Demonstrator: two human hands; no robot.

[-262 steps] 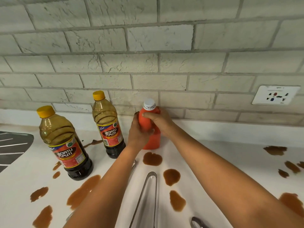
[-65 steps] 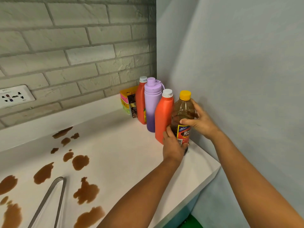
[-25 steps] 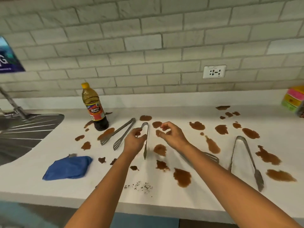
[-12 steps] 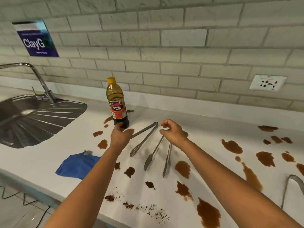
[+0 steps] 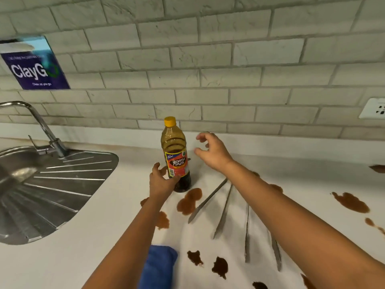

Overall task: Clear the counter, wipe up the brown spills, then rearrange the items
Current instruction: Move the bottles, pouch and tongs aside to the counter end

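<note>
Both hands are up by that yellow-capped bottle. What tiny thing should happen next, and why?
Probably close both hands on the bottle and lift it. The left hand already touches its lower part, and the right hand hovers open just beside it. The bottle stands among brown spills on the counter, blocking wiping.

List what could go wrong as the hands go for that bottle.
1. The left hand meets the Datu Puti bottle low while the right hand is off it: a nudge may tip it.
2. The bottle stands at a brown spill, so its base may slide.
3. The right forearm crosses above the tongs and could knock them.
</note>
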